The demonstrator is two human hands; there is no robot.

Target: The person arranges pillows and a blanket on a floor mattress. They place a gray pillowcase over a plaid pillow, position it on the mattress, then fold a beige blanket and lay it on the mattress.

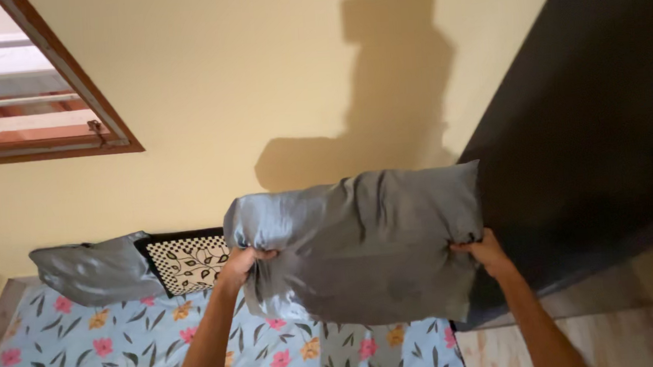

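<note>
Both arms reach forward over bed's near edge. Left hand (239,268) fisted on bunched fabric at one side of grey satin pillow (361,242); right hand (484,253) pinching opposite side. Pillow held up in air above bed (70,355), clear of floral sheet. Farther back, at bed's far edge against wall: second grey pillow (91,270), patterned black-and-white cushion (188,262) just beside it. Wooden-framed window (29,97) high on cream wall.
</note>
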